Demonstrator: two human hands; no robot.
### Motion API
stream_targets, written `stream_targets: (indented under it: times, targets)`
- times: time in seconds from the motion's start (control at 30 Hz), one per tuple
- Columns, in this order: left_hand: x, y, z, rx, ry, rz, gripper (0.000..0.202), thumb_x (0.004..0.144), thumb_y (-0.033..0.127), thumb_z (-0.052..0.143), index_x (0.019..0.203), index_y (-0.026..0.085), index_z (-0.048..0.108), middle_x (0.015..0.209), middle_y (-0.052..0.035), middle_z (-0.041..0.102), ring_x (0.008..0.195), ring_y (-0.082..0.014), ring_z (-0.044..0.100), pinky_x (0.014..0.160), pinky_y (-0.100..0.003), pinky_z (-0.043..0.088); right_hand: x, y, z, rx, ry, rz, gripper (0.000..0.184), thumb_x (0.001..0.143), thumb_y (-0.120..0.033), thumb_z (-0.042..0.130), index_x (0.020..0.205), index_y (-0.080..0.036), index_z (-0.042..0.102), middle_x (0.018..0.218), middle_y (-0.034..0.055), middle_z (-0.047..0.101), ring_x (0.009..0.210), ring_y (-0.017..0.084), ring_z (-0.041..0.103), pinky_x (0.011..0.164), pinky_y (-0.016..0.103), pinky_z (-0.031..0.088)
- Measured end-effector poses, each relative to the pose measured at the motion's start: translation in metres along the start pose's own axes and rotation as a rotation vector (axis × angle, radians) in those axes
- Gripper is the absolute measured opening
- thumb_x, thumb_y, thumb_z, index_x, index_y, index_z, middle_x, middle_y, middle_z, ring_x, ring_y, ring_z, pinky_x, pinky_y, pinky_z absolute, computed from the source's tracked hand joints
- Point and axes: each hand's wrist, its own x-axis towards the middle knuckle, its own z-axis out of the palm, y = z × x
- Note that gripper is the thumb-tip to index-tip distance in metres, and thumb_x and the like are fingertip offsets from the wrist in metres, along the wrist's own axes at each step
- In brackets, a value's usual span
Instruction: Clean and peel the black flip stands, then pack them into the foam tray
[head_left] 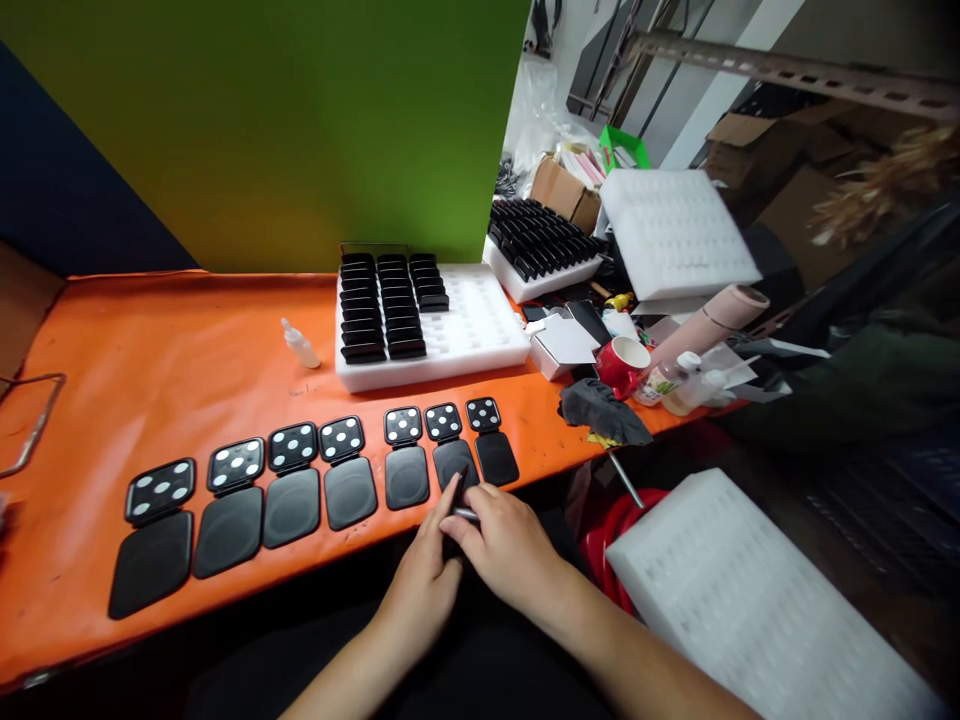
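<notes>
My left hand (424, 575) and my right hand (510, 540) meet at the table's front edge, both with curled fingers. Between them is a slim dark pointed tool (460, 484), with a short ridged silvery piece (466, 514) beside it; the exact kind of either does not show. Just beyond my fingertips lies an opened black hinged case (452, 462), partly covered by the hands. It belongs to a row of several such cases, like the leftmost one (152, 565). Their upper halves carry white round dots; the lower halves are plain black.
Behind the row, a white foam tray (480, 345) holds upright black cases. A small dropper bottle (300, 345) stands left of it. Rightward are a red mug (622, 365), a grey cloth (604, 410) and another filled tray (540, 285). A foam block (757, 590) sits low at right.
</notes>
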Motion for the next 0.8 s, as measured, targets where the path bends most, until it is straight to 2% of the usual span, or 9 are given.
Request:
stream_targets:
  times: [0.13, 0.33, 0.43, 0.53, 0.67, 0.8]
  targets:
    - [-0.0007, 0.0016, 0.0001, 0.024, -0.003, -0.012, 0.066, 0.077, 0.008, 0.039, 0.138, 0.024, 0.017, 0.141, -0.0063, 0.029, 0.126, -0.021, 0.031, 0.105, -0.041, 0.022, -0.0019, -0.0029, -0.0029, -0.039, -0.002, -0.023, 0.024, 0.086, -0.037, 0.043, 0.074, -0.019, 0.052, 0.075, -0.0005, 0.057, 0.07, 0.012, 0.052, 0.06, 0.023, 0.03]
    - [0.0012, 0.0066, -0.0023, -0.117, -0.057, -0.103, 0.071, 0.073, 0.008, 0.04, 0.139, 0.02, 0.014, 0.136, -0.0073, 0.037, 0.121, -0.0211, 0.038, 0.103, -0.04, 0.027, 0.0036, -0.0028, 0.0007, 0.08, 0.015, -0.014, 0.023, 0.084, -0.034, 0.048, 0.068, -0.018, 0.053, 0.07, -0.0015, 0.056, 0.065, 0.01, 0.05, 0.058, 0.021, 0.031]
    - [0.0018, 0.0035, -0.0016, -0.135, -0.042, -0.118, 0.073, 0.07, 0.007, 0.041, 0.138, 0.019, 0.015, 0.137, -0.0065, 0.036, 0.124, -0.0221, 0.034, 0.104, -0.04, 0.025, 0.0036, -0.0031, -0.0005, 0.096, 0.005, -0.018, 0.021, 0.085, -0.034, 0.047, 0.073, -0.019, 0.055, 0.075, -0.0007, 0.057, 0.069, 0.011, 0.052, 0.06, 0.021, 0.033]
    - [0.0012, 0.0003, -0.0013, -0.035, -0.005, -0.054, 0.07, 0.074, 0.007, 0.038, 0.138, 0.022, 0.016, 0.14, -0.0046, 0.031, 0.128, -0.0209, 0.027, 0.106, -0.04, 0.021, 0.0016, -0.0042, -0.0035, 0.015, -0.002, -0.01, 0.023, 0.086, -0.038, 0.045, 0.08, -0.019, 0.055, 0.08, 0.0011, 0.058, 0.075, 0.014, 0.054, 0.063, 0.023, 0.034]
    - [-0.0006, -0.0004, -0.0015, 0.064, 0.006, -0.02, 0.066, 0.078, 0.009, 0.039, 0.138, 0.025, 0.016, 0.142, -0.0049, 0.028, 0.127, -0.0216, 0.029, 0.105, -0.04, 0.022, 0.0002, -0.0054, -0.0044, -0.113, -0.044, -0.027, 0.028, 0.089, -0.039, 0.037, 0.081, -0.019, 0.056, 0.08, 0.0024, 0.058, 0.076, 0.016, 0.055, 0.063, 0.026, 0.035]
    - [-0.0016, -0.0013, 0.0, 0.014, 0.022, -0.048, 0.068, 0.078, 0.01, 0.038, 0.139, 0.024, 0.011, 0.143, -0.0054, 0.024, 0.13, -0.0221, 0.023, 0.106, -0.042, 0.02, 0.002, -0.005, -0.0036, -0.113, -0.081, -0.023, 0.03, 0.09, -0.038, 0.035, 0.083, -0.019, 0.057, 0.082, 0.0037, 0.059, 0.077, 0.017, 0.055, 0.065, 0.027, 0.037]
